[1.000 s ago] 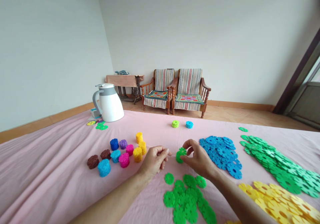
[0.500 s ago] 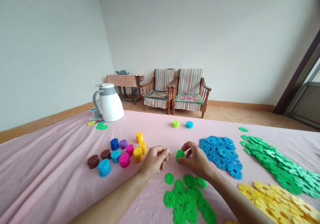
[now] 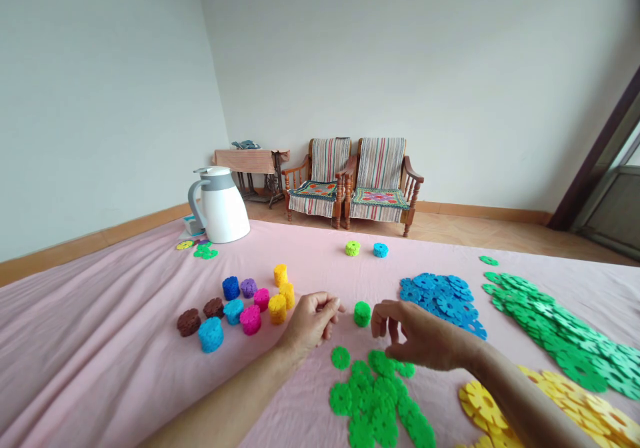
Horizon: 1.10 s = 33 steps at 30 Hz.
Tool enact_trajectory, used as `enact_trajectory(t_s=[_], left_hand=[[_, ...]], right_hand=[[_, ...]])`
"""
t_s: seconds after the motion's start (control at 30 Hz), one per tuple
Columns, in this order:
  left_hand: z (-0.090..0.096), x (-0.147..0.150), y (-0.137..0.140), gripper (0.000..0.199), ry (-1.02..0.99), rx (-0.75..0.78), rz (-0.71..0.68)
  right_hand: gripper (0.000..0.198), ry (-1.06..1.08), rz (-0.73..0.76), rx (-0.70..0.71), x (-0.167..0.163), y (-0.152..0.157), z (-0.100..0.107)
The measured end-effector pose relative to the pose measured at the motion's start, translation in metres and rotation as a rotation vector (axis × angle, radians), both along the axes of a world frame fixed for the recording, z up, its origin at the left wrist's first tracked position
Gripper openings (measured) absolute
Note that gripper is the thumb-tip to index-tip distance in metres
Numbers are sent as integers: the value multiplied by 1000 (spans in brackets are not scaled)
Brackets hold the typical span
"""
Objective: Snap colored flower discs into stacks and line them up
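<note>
A short green stack of notched plastic discs (image 3: pixel 362 314) stands on the pink cloth between my two hands. To its left, my left hand (image 3: pixel 314 318) rests with curled, pressed-together fingers; whatever they may hold is hidden. On the stack's right hovers my right hand (image 3: pixel 420 335), apart from it, fingers bent downward and spread from the thumb, with nothing between them. Just below lies a loose heap of green discs (image 3: pixel 373 395), with a single green disc (image 3: pixel 341 357) at its upper left. Behind my right hand is a pile of blue discs (image 3: pixel 435 291).
Several finished-looking disc stacks in yellow (image 3: pixel 277 309), pink (image 3: pixel 251 320), light blue (image 3: pixel 211 335) and brown (image 3: pixel 189 322) stand left. Lime (image 3: pixel 353 249) and blue (image 3: pixel 381 250) stacks are farther back. Yellow (image 3: pixel 565 401) and green discs (image 3: pixel 560 328) spread right. A white jug (image 3: pixel 223 211) stands back left.
My right hand has let go of the green stack and moved right, its fingers now clear of it. The stack stays upright in place. My left hand is almost still.
</note>
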<state>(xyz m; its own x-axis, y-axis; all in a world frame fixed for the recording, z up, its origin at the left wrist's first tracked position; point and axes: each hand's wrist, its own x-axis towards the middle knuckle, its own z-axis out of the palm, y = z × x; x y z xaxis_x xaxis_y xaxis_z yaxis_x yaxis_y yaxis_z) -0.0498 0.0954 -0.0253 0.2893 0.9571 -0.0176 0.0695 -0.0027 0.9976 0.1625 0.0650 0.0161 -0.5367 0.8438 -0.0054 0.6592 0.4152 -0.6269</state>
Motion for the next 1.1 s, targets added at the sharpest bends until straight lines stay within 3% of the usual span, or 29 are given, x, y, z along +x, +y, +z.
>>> enact_trajectory(t_s=[0.13,0.37,0.57,0.73,0.9,1.1], left_hand=[[-1,0,0,35,-20,1,-8],[-4,0,2,36,-29,-6,-16],[-2,-1,1,35,-11,5,-6],[1,0,-1,34,24,21,9],[0,0,0,33,27,17,9],[-3,-1,1,35,14,18,2]], right_hand=[[36,-85,146,-12,5,-5,-1],[33,-109,142,-8,1,-5,-8],[27,-110,50,65,-3,-6,-4],[17,-2,-212,212,-13,3,0],[10,105,-436,322,-26,12,-12],[10,156,-420,340,-32,14,-30]])
